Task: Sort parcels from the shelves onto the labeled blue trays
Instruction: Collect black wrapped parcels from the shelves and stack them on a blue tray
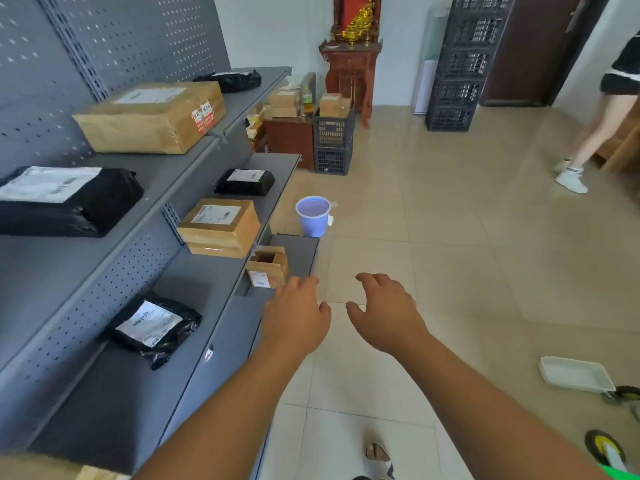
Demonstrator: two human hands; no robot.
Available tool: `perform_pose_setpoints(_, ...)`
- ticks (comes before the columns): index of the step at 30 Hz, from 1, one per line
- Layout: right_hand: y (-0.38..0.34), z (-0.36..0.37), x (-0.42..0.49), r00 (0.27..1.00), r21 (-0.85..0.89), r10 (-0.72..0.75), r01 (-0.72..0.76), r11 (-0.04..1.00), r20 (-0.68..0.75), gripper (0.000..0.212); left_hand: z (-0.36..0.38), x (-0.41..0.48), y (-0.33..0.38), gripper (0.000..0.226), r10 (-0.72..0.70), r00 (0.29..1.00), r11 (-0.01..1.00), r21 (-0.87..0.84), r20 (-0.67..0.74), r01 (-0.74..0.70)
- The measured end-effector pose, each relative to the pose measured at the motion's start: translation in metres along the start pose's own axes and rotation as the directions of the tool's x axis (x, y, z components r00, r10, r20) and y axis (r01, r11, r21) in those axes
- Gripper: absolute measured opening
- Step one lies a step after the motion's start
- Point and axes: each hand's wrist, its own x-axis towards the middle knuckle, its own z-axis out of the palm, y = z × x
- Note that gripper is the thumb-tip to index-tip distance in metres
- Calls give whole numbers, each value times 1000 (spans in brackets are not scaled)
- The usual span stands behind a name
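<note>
Viewpoint: a head camera looked down along grey metal shelving on the left and a pale tiled floor on the right.
Left hand: the left hand reached forward, palm down, with relaxed fingers holding nothing. Its fingertips were just beside a small cardboard box; contact could not be judged.
Right hand: the right hand hovered beside the left over the floor, fingers spread and loosely curved, also empty.
Small cardboard box: it sat on the lowest shelf, near the front edge, with a white label facing the camera.
Upper shelf parcels: a large cardboard box with red stickers lay here. A black labelled bag lay nearer the camera, and another black bag lay at the far end.
Middle shelf parcels: from far to near lay a black bag with a white label, a medium cardboard box and a crumpled black bag.
Floor items: a lilac bucket stood just past the shelf end. A white tray lay at the right edge.
Background: a dark crate held more boxes beside a red wooden cabinet. A tall stack of black crates stood against the far wall.
Other person: a second person's legs, in white shoes, showed at far right.
Wearer's foot: a sandalled foot showed at the bottom.
</note>
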Motion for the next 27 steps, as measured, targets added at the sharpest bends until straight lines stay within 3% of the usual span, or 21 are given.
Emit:
perform_pose_setpoints(5,-11,-9,87,983,2,-161,161,987,85,55,-10,58,-11,41,-179,983,984,15,-41,180)
perform_pose_setpoints(10,-49,7,153,919,28,-345,346,938,189,47,-14,80,-41,37,-380,923,924,-69,-65,375)
perform_pose_setpoints(16,-123,44,195,805,99,-511,507,856,300,51,-33,85,-106,43,-572,817,820,-85,-76,566)
perform_pose_setpoints(27,-230,110,227,631,176,-623,624,762,463,59,-54,69,-208,45,-804,592,592,-170,-57,788)
